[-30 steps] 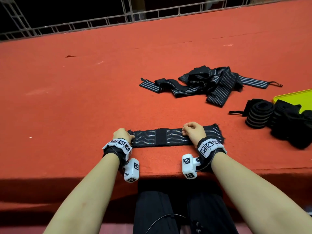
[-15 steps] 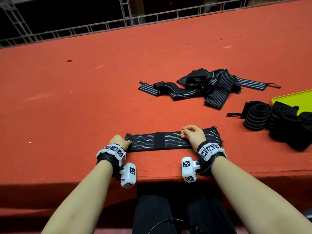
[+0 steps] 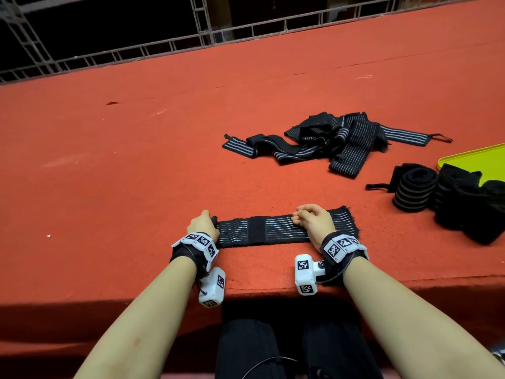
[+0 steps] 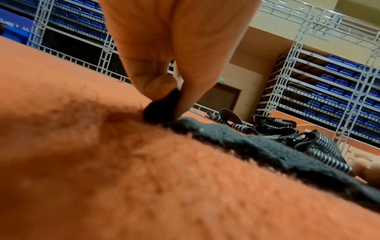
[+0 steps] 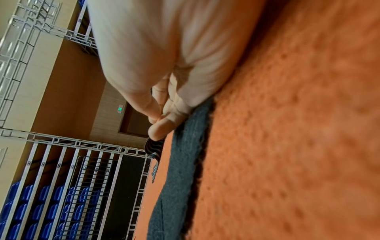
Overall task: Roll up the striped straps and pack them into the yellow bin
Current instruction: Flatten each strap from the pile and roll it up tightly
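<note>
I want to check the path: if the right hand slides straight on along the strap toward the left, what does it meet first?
Probably the black band across the flat strap, then the left hand pinching the far end; the right hand rests on it.

The right hand (image 5: pixel 156 65) fills the upper middle of the view; its fingers (image 5: pixel 162 128) are curled, with the thumb against them, and they press on the dark strap (image 5: pixel 185 146) lying flat on the orange tabletop (image 5: pixel 287 146); whether they pinch the strap cannot be told. A small striped piece of strap (image 5: pixel 153 148) with loose threads shows just past the fingertips. Behind the tabletop stand a white metal railing (image 5: pixel 82 146), rows of blue seats (image 5: pixel 41 211), a brown door (image 5: pixel 135 120) and a green sign (image 5: pixel 120 109).
</note>
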